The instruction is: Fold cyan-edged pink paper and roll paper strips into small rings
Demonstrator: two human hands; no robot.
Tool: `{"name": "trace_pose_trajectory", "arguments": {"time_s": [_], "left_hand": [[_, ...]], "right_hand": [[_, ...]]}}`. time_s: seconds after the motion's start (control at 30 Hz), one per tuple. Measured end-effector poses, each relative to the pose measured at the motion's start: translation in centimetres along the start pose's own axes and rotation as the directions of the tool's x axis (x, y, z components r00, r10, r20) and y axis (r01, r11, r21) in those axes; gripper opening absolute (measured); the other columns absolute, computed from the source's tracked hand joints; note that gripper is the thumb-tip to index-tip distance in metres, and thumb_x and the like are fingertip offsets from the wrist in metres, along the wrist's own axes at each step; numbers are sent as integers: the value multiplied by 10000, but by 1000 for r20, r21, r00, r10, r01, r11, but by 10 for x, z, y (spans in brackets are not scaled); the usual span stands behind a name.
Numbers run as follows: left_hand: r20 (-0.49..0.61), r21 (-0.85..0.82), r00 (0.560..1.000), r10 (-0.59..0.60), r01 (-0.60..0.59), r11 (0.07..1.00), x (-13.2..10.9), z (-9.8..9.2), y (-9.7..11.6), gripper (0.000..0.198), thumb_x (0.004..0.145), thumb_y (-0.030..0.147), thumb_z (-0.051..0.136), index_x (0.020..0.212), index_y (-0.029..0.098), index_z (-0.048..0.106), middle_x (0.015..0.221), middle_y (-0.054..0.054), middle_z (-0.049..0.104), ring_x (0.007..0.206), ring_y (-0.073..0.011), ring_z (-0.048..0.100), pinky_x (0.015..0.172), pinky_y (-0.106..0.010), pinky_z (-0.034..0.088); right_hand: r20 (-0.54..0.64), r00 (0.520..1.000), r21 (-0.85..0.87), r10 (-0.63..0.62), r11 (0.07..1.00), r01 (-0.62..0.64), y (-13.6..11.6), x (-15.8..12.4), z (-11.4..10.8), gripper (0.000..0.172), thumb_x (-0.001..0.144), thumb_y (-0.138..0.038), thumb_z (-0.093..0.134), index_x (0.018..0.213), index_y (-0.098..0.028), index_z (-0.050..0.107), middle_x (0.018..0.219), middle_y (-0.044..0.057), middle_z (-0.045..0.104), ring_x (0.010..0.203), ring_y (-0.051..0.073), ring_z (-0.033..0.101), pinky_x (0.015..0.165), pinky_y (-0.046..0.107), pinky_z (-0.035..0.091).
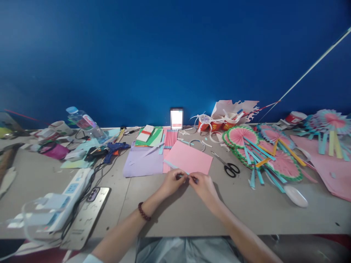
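My left hand (172, 182) and my right hand (202, 185) meet at the middle of the grey table (170, 215), fingers pinched together on a thin light-blue paper strip (175, 168) that runs up and left over a pink sheet (188, 160). The strip's near end is hidden in my fingers. A beaded bracelet sits on my left wrist. A lilac sheet (143, 163) lies left of the pink one, and black scissors (229, 166) lie to the right.
Pink-and-green paper fans (263, 155) with blue and yellow strips cover the right side. Red paper cups (216, 123), a phone (176, 118) standing against the blue wall, a glue gun (109, 149), a water bottle (85, 122), a power strip (71, 190) and a flat phone (87, 215) sit around.
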State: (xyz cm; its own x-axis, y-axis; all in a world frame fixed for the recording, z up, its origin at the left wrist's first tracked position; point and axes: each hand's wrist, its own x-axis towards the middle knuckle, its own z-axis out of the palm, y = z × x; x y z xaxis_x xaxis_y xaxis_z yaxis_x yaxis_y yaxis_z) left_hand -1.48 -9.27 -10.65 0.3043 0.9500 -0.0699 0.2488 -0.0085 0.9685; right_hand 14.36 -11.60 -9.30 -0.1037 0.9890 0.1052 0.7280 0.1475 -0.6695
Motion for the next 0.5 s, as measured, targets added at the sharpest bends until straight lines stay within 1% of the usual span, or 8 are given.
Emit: {"name": "trace_pose_trajectory", "arguments": {"time_s": [0.3,0.5], "left_hand": [[4,12,1000,26,-26,1000,0,1,-1,248,789,374,598,731,144,671,712,-56,655,624,-135,551,574,-234,412],[-7,-1,1000,19,-19,1000,1,1,-3,225,773,358,607,715,146,657,678,-39,638,580,-120,529,562,-233,402]], "right_hand": [[-38,999,53,-4,999,6,2,0,1,177,737,-188,484,643,-195,634,700,60,704,629,198,623,609,277,456],[-90,996,82,5,997,3,8,1,1,166,748,-219,490,659,-202,629,694,55,701,624,189,618,613,279,462]]}}
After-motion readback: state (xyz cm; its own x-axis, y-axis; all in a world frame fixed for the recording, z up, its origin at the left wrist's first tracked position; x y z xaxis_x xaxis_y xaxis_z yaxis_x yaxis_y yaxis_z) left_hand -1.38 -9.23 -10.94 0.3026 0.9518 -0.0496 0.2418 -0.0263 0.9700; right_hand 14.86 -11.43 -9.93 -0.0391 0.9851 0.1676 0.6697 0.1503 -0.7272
